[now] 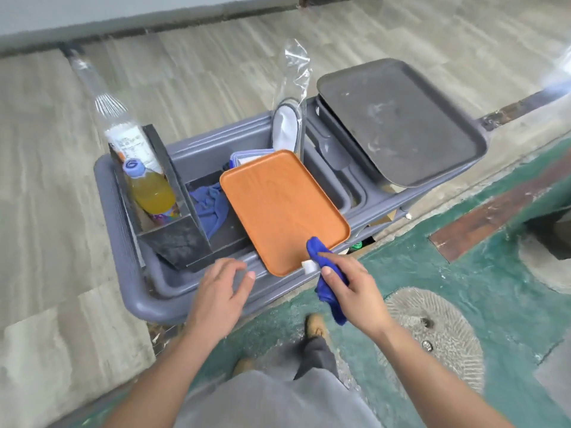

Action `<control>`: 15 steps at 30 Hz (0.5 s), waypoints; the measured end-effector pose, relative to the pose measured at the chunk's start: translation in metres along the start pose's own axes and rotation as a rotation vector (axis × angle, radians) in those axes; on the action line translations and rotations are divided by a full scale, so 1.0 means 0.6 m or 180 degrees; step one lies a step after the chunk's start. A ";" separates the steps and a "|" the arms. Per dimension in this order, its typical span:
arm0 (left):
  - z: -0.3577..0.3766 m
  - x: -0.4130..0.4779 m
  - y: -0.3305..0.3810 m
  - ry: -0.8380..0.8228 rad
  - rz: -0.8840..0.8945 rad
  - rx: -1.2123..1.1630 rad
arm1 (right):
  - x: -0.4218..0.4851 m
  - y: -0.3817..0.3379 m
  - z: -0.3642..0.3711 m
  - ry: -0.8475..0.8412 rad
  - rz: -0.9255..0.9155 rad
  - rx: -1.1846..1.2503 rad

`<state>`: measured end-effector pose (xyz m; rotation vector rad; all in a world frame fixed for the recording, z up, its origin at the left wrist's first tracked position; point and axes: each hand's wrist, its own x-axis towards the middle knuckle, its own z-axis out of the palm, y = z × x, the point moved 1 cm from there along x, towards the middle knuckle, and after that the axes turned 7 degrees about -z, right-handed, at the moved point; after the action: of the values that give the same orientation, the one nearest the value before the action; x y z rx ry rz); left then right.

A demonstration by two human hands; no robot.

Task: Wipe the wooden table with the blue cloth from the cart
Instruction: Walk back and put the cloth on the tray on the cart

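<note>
Fingers (332, 261) of the right hand (355, 285) are curled tight around a blue cloth (329, 284), thumb pressed across the front of it. I see one bunched end poking up above the knuckles, touching the near corner of an orange tray (282, 208); the other end hangs down below the palm, over the green floor (463, 273). A small white scrap sits just beside the thumb at the tray's edge; I cannot tell what it is.

Left hand (221, 291) hovers with fingers spread and loose, holding nothing, over the near rim of the grey cart (145, 301). I cannot tell whether the fingertips touch the rim.

Orange tray lies tilted across the cart's top basin, its near corner overhanging the rim. Under its left edge a second blue rag (210, 208) lies crumpled in the basin. Left of that stands a dark divided caddy (173, 239) holding a bottle of orange drink (148, 189), tilted, with a clear plastic sleeve rising behind it. Behind the tray: a blue-edged clear lid, partly hidden, and a white-and-grey item in a clear bag (292, 97).

Right end of the cart carries stacked dark grey trays (401, 125), the top one dusty and smeared.

Below my view, grey trousers and tan shoes (315, 325) stand on the green floor, close to the cart.
</note>
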<state>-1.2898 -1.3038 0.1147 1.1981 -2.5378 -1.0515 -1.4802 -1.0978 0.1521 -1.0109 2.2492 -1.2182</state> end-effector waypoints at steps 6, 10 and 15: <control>0.060 0.030 0.009 0.0071 -0.0995 0.1217 | 0.218 -0.016 0.011 -0.0408 -0.0944 -0.1193; 0.084 0.032 0.008 0.0058 -0.1182 0.1690 | 0.308 -0.005 0.053 -0.0761 -0.1225 -0.1739; 0.084 0.038 0.004 -0.0164 -0.1249 0.1739 | 0.346 0.019 0.101 -0.1218 -0.1272 -0.2014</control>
<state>-1.3271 -1.2921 0.0751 1.8817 -2.7944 -0.4378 -1.5850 -1.2828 0.1098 -1.8149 2.2058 -0.3512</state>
